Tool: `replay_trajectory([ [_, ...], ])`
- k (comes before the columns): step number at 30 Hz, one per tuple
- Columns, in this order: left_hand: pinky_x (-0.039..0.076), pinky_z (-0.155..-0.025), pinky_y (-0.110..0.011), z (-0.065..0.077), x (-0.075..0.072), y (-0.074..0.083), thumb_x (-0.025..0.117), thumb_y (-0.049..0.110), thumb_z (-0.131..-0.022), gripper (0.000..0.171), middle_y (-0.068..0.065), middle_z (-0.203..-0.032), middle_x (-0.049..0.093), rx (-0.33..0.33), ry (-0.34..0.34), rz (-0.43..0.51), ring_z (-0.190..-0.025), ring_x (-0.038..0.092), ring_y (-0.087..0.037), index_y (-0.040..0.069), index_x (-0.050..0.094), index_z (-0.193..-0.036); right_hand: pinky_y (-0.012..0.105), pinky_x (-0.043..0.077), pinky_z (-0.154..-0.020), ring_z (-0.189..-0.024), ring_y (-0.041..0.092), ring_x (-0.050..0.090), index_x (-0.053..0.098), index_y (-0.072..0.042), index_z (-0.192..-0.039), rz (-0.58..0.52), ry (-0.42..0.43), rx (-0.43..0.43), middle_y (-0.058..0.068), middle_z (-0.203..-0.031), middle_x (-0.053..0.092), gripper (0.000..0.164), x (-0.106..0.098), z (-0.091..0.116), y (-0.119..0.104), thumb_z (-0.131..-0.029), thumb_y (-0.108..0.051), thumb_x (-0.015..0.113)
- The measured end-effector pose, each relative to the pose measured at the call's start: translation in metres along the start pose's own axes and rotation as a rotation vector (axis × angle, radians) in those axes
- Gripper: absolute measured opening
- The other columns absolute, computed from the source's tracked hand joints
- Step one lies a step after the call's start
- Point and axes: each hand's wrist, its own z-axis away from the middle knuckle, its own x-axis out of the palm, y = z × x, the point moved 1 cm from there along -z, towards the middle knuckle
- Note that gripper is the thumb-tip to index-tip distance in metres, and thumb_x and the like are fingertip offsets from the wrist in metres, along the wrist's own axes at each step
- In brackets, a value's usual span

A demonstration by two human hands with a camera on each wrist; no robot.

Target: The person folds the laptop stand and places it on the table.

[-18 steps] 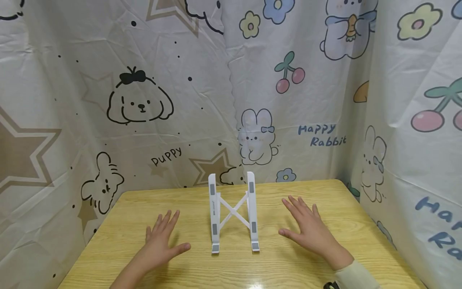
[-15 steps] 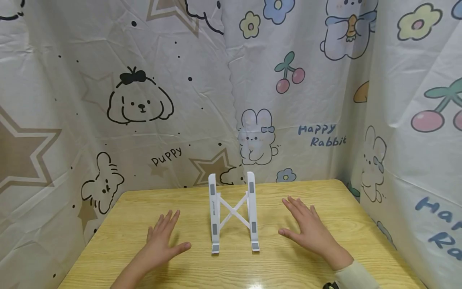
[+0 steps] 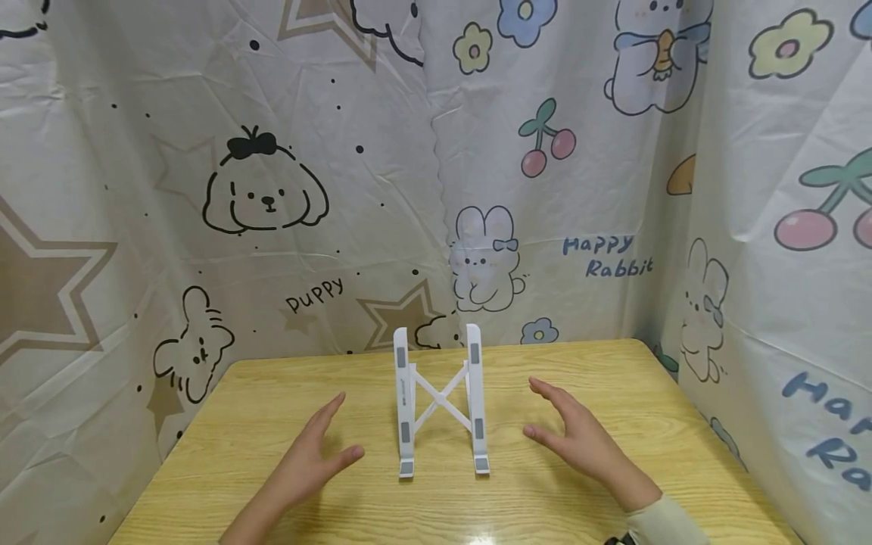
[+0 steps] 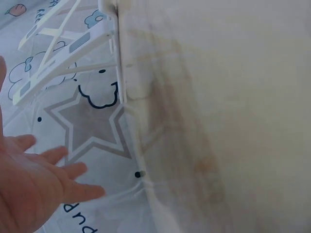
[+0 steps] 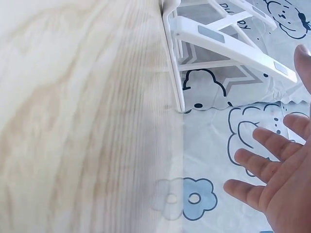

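A white folding laptop stand (image 3: 402,393) with grey pads and crossed braces stands unfolded near the middle of the table. My left hand (image 3: 306,462) hovers to its left, fingers spread, thumb toward the stand, holding nothing. On the other side is my right hand (image 3: 582,443), also with extended fingers and nothing in it. Neither hand touches the stand. In the left wrist view the stand (image 4: 63,60) shows beyond the left palm (image 4: 29,194). The right wrist view has the stand (image 5: 238,48) above the spread right fingers (image 5: 262,165).
The wooden table (image 3: 436,515) has a light yellow grain and reaches back to a printed curtain (image 3: 381,189). More curtain (image 3: 783,318) hangs along the right side. A sleeve (image 3: 668,522) and part of a dark wristband show at the right wrist.
Both hands have turned so their palms face each other more, and the other fingers now hide behind the index fingers in the head view. The stand has stayed in place.
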Motion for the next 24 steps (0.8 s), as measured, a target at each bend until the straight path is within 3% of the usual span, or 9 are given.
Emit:
replay_trajectory([
  [6,0.032,-0.11,-0.076,0.0,0.003,0.002,0.076,0.041,-0.092,0.089,-0.009,-0.165,0.035,0.048,0.054,0.074,-0.149,0.033,-0.044,0.029,0.023,-0.163,0.065,0.041,-0.11,-0.138,0.036,0.051,0.041,-0.019,-0.157,-0.107,0.002,-0.008,0.008,-0.148,0.057,0.077,0.002,-0.001,-0.002,-0.092,-0.042,0.076],
  [15,0.035,-0.115,-0.066,-0.008,0.01,0.007,0.072,0.039,-0.096,0.082,-0.012,-0.161,0.042,-0.029,0.036,0.261,-0.148,0.038,-0.039,0.02,0.026,-0.162,0.061,0.046,-0.108,-0.131,0.033,0.057,0.04,-0.018,-0.156,-0.338,-0.024,0.065,0.01,-0.144,0.06,0.067,0.004,-0.01,-0.009,-0.098,-0.035,0.07],
  [24,0.042,-0.113,-0.06,-0.015,0.018,0.017,0.07,0.026,-0.099,0.074,-0.019,-0.156,0.045,-0.064,0.034,0.434,-0.143,0.042,-0.043,0.012,0.031,-0.159,0.026,0.054,-0.097,-0.123,0.043,0.06,0.043,-0.01,-0.153,-0.509,-0.069,0.072,0.018,-0.135,0.063,0.06,0.013,-0.016,-0.015,-0.099,-0.019,0.069],
])
